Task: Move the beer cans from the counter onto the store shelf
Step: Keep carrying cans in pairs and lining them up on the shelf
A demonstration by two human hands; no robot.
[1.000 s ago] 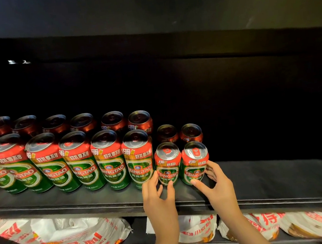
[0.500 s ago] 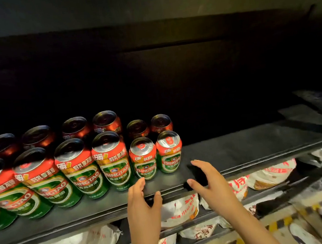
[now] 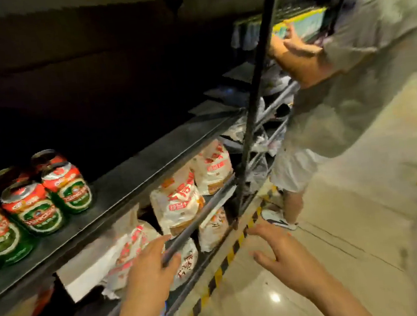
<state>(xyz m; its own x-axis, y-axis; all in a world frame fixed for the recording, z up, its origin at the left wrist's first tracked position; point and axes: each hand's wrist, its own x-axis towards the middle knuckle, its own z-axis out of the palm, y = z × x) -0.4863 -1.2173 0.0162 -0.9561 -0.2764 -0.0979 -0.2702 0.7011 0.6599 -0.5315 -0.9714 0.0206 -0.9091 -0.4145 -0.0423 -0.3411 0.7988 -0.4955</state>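
Note:
Red-and-green beer cans point(image 3: 66, 185) stand in rows at the left end of the dark store shelf point(image 3: 136, 173), with the rightmost short can beside another short can point(image 3: 32, 206). My left hand point(image 3: 149, 266) hangs below the shelf edge with relaxed fingers and holds nothing. My right hand point(image 3: 280, 253) is out over the floor, fingers spread, also holding nothing. Both hands are well clear of the cans. No counter is in view.
White and orange bags point(image 3: 178, 200) fill the lower shelves. A black upright post point(image 3: 255, 100) ends the shelf unit. Another person point(image 3: 348, 69) in light clothes stands to the right, reaching into the neighbouring shelf. Yellow-black tape point(image 3: 215, 274) runs along the tiled floor.
Both hands have pulled back from the two short cans, which stay on the shelf. My view has swung right, bringing the floor and another person into sight.

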